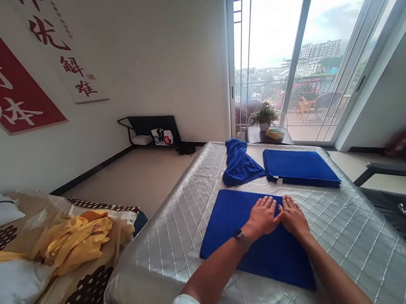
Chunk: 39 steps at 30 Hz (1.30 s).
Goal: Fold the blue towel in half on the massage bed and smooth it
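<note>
**Left hand (pixel 264 216) and right hand (pixel 294 217) laid on a blue cloth (pixel 221 223)**

From where I stand, the blue cloth lies flat at the frame's lower centre, on a silver quilted mattress (pixel 177 226) whose breadth seemingly lets it lie level. Neither grip clamps anything; both rest palm-down, fingers extended, presumably to spread pressure. Beyond, right of centre, sits a folded blue stack (pixel 297 166), beside a crumpled cloth (pixel 239 163).

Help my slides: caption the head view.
Left hand and right hand flat on blue cloth over a quilted silver surface.
</note>
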{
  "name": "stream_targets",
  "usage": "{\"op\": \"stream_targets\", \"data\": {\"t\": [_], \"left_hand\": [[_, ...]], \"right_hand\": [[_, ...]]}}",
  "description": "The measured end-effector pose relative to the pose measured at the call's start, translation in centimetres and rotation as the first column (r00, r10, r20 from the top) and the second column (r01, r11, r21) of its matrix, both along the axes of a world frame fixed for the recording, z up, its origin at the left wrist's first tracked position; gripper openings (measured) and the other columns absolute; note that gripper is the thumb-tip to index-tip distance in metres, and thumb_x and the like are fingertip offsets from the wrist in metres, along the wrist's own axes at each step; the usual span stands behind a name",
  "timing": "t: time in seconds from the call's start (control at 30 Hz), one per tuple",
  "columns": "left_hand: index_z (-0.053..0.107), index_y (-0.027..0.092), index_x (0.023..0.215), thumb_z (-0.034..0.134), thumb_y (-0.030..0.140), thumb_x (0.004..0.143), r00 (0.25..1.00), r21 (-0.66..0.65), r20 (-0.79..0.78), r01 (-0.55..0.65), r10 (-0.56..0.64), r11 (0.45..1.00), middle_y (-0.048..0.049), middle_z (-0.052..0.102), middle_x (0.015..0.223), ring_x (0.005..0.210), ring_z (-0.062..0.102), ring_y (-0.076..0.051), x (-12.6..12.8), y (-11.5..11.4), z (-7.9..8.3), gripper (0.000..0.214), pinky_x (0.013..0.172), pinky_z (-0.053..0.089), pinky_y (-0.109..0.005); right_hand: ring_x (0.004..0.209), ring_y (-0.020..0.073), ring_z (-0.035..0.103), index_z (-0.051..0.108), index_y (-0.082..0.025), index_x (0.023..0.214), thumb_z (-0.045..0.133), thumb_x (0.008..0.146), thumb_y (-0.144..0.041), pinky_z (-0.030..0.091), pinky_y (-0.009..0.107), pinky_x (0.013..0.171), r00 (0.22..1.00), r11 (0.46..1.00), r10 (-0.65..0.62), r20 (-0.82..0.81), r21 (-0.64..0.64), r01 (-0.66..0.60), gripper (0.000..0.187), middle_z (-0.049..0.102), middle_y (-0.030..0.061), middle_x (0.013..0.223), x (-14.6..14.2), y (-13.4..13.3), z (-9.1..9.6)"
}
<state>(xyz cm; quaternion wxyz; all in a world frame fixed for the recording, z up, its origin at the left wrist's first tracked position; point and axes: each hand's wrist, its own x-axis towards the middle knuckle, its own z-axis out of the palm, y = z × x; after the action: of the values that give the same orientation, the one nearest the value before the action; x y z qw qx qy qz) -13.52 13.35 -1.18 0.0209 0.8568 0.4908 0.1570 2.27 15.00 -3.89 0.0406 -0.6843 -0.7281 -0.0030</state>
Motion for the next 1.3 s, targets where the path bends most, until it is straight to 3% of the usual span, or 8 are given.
{"op": "stream_targets", "data": {"t": [0.1,0.17,0.43,0.53,0.9,1.07,1.2,1.3], "left_hand": [[0.045,0.015,0.151,0.012,0.06,0.104,0.999,0.005,0.041,0.008,-0.008,1.0,-0.0116,0.044,0.157,0.149,0.034,-0.023,2.9,1.6,-1.0,0.073,0.123,0.026,-0.041],[0.043,0.016,0.152,0.011,0.06,0.104,0.999,-0.022,0.034,-0.031,0.032,0.999,-0.0107,0.042,0.159,0.15,0.032,-0.023,2.0,2.1,-1.7,0.073,0.123,0.026,-0.042],[0.031,0.012,0.158,0.009,0.066,0.1,0.937,-0.159,-0.044,-0.349,0.347,0.923,-0.0123,0.028,0.165,0.154,0.02,-0.028,-12.8,2.3,-2.1,0.082,0.126,0.019,-0.047],[0.027,0.011,0.159,0.012,0.066,0.1,0.909,-0.166,-0.053,-0.417,0.414,0.894,-0.0128,0.026,0.166,0.154,0.019,-0.029,-15.7,2.1,-2.2,0.082,0.125,0.019,-0.048],[0.026,0.004,0.158,0.011,0.068,0.099,0.908,-0.16,-0.093,-0.419,0.409,0.894,-0.0171,0.024,0.166,0.154,0.02,-0.029,-15.7,2.3,-2.1,0.088,0.125,0.017,-0.044],[0.032,-0.002,0.154,0.013,0.069,0.098,0.842,-0.14,-0.112,-0.539,0.527,0.831,-0.0243,0.034,0.16,0.151,0.025,-0.037,-12.2,3.2,-0.5,0.093,0.124,0.019,-0.052],[0.038,0.002,0.153,0.009,0.064,0.101,0.978,-0.091,-0.04,-0.205,0.202,0.974,-0.0208,0.038,0.159,0.15,0.03,-0.03,-3.9,2.6,-0.5,0.086,0.124,0.022,-0.043],[0.035,0.011,0.156,0.01,0.056,0.104,0.999,-0.056,0.014,0.037,-0.036,0.998,-0.0142,0.037,0.161,0.151,0.029,-0.024,1.7,1.6,-1.4,0.073,0.123,0.024,-0.041]], "right_hand": [[0.154,0.0214,0.017,0.029,-0.003,0.157,0.017,0.102,-0.027,0.012,0.036,0.124,1.0,1.0,0.014,0.019,-0.006,-0.014,0.061,0.025,0.0126,0.166,0.1,-0.1,0.0],[0.154,0.0218,0.017,0.028,-0.002,0.157,0.017,0.103,-0.03,0.012,0.037,0.124,1.0,1.0,0.002,0.002,-0.002,-0.002,0.062,0.026,0.0136,0.166,0.1,-0.1,0.0],[0.154,0.0215,0.018,0.027,-0.002,0.157,0.016,0.103,-0.036,0.011,0.037,0.124,0.999,1.0,-0.023,-0.046,-0.003,0.023,0.065,0.025,0.0137,0.166,-0.1,0.3,-0.1],[0.153,0.0215,0.019,0.027,-0.002,0.157,0.016,0.103,-0.035,0.012,0.037,0.124,0.999,1.0,-0.03,-0.034,-0.006,0.03,0.065,0.025,0.0138,0.166,-0.1,0.3,0.0],[0.154,0.0227,0.018,0.028,-0.002,0.157,0.018,0.103,-0.038,0.012,0.038,0.124,1.0,1.0,-0.014,0.023,-0.008,0.014,0.066,0.025,0.0135,0.165,-0.3,-1.3,0.5],[0.154,0.0218,0.017,0.026,-0.003,0.158,0.017,0.103,-0.039,0.011,0.038,0.124,0.999,0.999,-0.037,-0.036,-0.02,0.036,0.066,0.023,0.0136,0.166,-0.4,-1.7,0.3],[0.154,0.0219,0.018,0.026,-0.002,0.158,0.017,0.102,-0.036,0.012,0.038,0.124,0.998,0.999,-0.033,-0.045,-0.013,0.033,0.065,0.024,0.0143,0.166,-0.4,-1.8,0.3],[0.154,0.0215,0.017,0.028,-0.004,0.158,0.019,0.101,-0.027,0.014,0.039,0.124,0.999,1.0,0.009,-0.04,-0.009,-0.009,0.062,0.024,0.0143,0.166,-0.2,-2.0,0.2]]}}
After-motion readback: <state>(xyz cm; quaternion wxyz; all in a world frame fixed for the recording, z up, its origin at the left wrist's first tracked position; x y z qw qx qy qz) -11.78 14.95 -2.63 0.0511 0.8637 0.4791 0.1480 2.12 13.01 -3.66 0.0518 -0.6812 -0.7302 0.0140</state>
